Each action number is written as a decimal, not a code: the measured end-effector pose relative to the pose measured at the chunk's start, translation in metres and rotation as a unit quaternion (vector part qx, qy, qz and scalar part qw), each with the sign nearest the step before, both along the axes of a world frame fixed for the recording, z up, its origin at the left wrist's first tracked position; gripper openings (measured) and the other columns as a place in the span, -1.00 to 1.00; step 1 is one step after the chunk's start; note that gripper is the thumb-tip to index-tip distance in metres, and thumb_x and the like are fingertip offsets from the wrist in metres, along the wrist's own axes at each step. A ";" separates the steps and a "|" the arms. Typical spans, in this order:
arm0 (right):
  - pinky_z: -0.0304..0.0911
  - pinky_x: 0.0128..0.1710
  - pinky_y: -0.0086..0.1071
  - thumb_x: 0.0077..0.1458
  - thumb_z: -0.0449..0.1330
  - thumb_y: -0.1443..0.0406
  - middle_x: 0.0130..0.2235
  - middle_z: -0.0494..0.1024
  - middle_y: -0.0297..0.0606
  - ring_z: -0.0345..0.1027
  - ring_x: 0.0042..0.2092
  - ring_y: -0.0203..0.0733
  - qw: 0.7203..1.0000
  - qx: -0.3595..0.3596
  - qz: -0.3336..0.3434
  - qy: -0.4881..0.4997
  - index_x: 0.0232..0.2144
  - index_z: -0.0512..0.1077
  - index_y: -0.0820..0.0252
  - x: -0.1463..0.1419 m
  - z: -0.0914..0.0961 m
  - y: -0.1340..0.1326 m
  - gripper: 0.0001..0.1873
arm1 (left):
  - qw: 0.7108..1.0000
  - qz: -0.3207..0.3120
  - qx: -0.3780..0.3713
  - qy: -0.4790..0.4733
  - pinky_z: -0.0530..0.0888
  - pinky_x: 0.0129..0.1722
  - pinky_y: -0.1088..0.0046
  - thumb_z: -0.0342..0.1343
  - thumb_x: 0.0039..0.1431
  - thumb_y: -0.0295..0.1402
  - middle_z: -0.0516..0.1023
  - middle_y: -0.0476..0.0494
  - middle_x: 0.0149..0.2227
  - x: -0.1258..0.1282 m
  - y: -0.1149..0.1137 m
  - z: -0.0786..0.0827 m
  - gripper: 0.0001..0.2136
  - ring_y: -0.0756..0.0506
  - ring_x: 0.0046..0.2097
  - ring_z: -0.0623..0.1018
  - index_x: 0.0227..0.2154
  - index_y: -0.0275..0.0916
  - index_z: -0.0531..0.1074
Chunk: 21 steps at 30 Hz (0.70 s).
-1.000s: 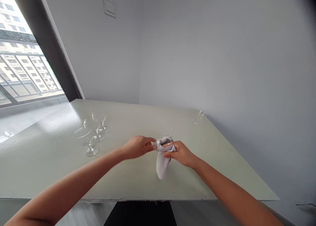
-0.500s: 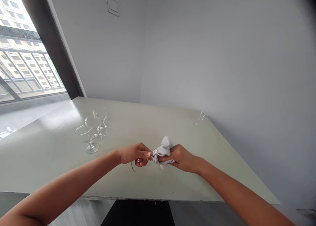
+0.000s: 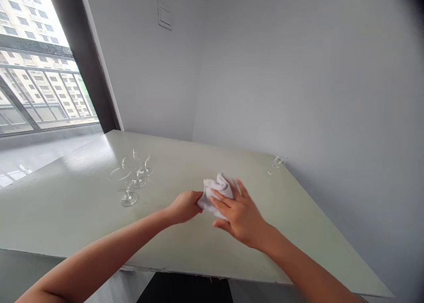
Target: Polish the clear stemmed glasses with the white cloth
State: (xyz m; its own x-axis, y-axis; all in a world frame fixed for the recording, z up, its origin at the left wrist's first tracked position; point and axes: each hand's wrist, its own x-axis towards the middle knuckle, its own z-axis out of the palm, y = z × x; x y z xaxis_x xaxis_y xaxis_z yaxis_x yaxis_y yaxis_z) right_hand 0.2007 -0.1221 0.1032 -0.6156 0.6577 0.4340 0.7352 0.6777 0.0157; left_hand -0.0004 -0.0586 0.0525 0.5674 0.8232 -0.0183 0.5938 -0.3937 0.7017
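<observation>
A crumpled white cloth (image 3: pixel 217 193) is between my hands, above the near middle of the table. My left hand (image 3: pixel 186 206) is closed at the cloth's left edge. The stemmed glass it gripped a moment ago is hidden behind the hand and cloth. My right hand (image 3: pixel 241 212) lies against the cloth's right side with its fingers stretched apart, some fingertips blurred by motion. Left of my hands stand three clear stemmed glasses: a near one (image 3: pixel 128 198), a middle one (image 3: pixel 138 182) and a far one (image 3: pixel 145 171).
Another clear glass (image 3: pixel 278 161) is near the pale table's (image 3: pixel 179 254) far right corner; its exact pose is hard to make out. Grey walls (image 3: pixel 281 73) meet behind the table. A window (image 3: pixel 43 86) with a dark frame is at the left.
My right hand has gone from being bunched in the cloth to spread fingers over it. The cloth now covers the glass my left hand held. The view has shifted slightly.
</observation>
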 end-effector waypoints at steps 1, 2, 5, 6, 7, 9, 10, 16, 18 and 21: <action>-0.07 0.09 0.04 0.10 0.05 0.13 0.07 0.34 -0.22 0.12 0.08 0.08 1.000 -0.020 0.017 0.009 -0.02 0.35 0.14 -0.007 0.000 0.002 -0.58 | 0.997 -0.009 0.074 0.027 0.16 -0.52 0.52 -0.06 0.00 -0.42 0.40 -0.01 -0.55 0.002 -0.003 0.001 -0.90 0.01 -0.51 0.35 -0.54 -0.24 0.32; 0.00 0.06 -0.01 0.12 0.03 0.15 0.05 0.36 -0.21 0.15 0.05 0.04 0.998 -0.049 0.022 0.035 -0.05 0.37 0.14 -0.011 0.000 0.006 -0.61 | 0.988 -0.019 0.145 0.045 0.17 -0.51 0.51 -0.07 0.00 -0.46 0.40 -0.02 -0.56 0.004 -0.006 0.001 -0.90 0.01 -0.51 0.35 -0.54 -0.24 0.32; 0.22 -0.13 -0.22 0.18 -0.07 0.21 -0.07 0.45 -0.24 0.28 -0.08 -0.13 0.960 -0.203 0.006 0.193 -0.18 0.44 0.10 -0.008 0.003 0.025 -0.68 | 0.956 -0.051 0.281 0.064 0.21 -0.45 0.48 -0.13 0.11 -0.44 0.42 -0.07 -0.53 0.004 -0.011 0.001 -0.84 -0.03 -0.48 0.39 -0.48 -0.24 0.34; 0.25 -0.21 -0.28 0.18 -0.08 0.20 -0.12 0.47 -0.25 0.31 -0.13 -0.16 0.923 -0.277 -0.001 0.266 -0.24 0.46 0.11 -0.004 0.002 0.032 -0.68 | 0.951 -0.054 0.299 0.061 0.22 -0.43 0.47 -0.14 0.14 -0.41 0.43 -0.08 -0.52 0.003 -0.012 0.000 -0.82 -0.04 -0.47 0.40 -0.44 -0.24 0.35; 0.26 -0.29 -0.33 0.16 -0.06 0.19 -0.20 0.49 -0.25 0.34 -0.20 -0.18 0.871 -0.350 -0.007 0.346 -0.31 0.47 0.14 0.000 0.001 0.040 -0.68 | 0.950 -0.049 0.304 0.054 0.24 -0.41 0.46 -0.15 0.17 -0.37 0.44 -0.09 -0.51 0.002 -0.012 -0.002 -0.81 -0.04 -0.45 0.41 -0.38 -0.24 0.37; 0.25 -0.42 -0.39 0.09 0.03 0.19 -0.39 0.50 -0.29 0.34 -0.37 -0.23 0.723 -0.451 -0.030 0.522 -0.47 0.46 0.20 0.004 -0.007 0.055 -0.72 | 0.960 -0.016 0.279 0.022 0.25 -0.41 0.47 -0.15 0.18 -0.33 0.45 -0.06 -0.49 0.003 -0.011 -0.005 -0.79 -0.04 -0.43 0.42 -0.20 -0.22 0.34; 0.23 -0.47 -0.40 0.05 0.08 0.22 -0.50 0.47 -0.32 0.32 -0.45 -0.27 0.636 -0.470 -0.044 0.610 -0.55 0.43 0.22 0.003 -0.013 0.061 -0.75 | 0.967 0.008 0.254 0.002 0.26 -0.42 0.48 -0.14 0.18 -0.33 0.44 -0.03 -0.49 0.004 -0.011 -0.007 -0.75 -0.03 -0.43 0.42 -0.10 -0.19 0.29; 0.28 -0.28 -0.36 -0.03 0.11 0.32 -0.38 0.50 -0.36 0.36 -0.30 -0.25 0.335 -0.386 0.031 0.859 -0.45 0.42 0.17 -0.030 -0.042 0.069 -0.91 | 0.972 0.126 0.152 -0.123 0.33 -0.41 0.50 -0.11 0.15 -0.34 0.41 -0.02 -0.31 0.023 0.006 -0.014 -0.60 0.03 -0.43 0.39 0.07 -0.06 0.14; 0.27 -0.20 -0.31 0.01 0.11 0.25 -0.27 0.50 -0.32 0.34 -0.19 -0.20 0.356 -0.388 0.065 0.848 -0.34 0.43 0.15 -0.042 -0.047 0.065 -0.84 | 0.962 0.157 0.143 -0.170 0.36 -0.38 0.49 -0.10 0.12 -0.38 0.34 -0.10 -0.18 0.032 0.015 -0.015 -0.60 0.02 -0.36 0.40 0.06 -0.07 0.18; 0.25 -0.18 -0.33 0.02 0.14 0.21 -0.24 0.49 -0.32 0.32 -0.17 -0.22 0.404 -0.409 0.063 0.816 -0.32 0.43 0.14 -0.053 -0.058 0.059 -0.82 | 0.945 0.204 0.146 -0.209 0.39 -0.23 0.41 -0.10 0.02 -0.52 0.20 -0.17 -0.02 0.045 0.022 -0.019 -0.50 -0.05 -0.15 0.39 0.07 -0.06 0.19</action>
State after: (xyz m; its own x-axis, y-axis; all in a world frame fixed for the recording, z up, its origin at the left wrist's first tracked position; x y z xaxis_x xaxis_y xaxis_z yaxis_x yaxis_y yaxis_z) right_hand 0.1477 -0.0633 0.0456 0.0009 1.0000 -0.0014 -0.7270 -0.0003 -0.6866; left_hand 0.0450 -0.0368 0.0334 0.1085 0.9109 0.3981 0.4338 -0.4037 0.8055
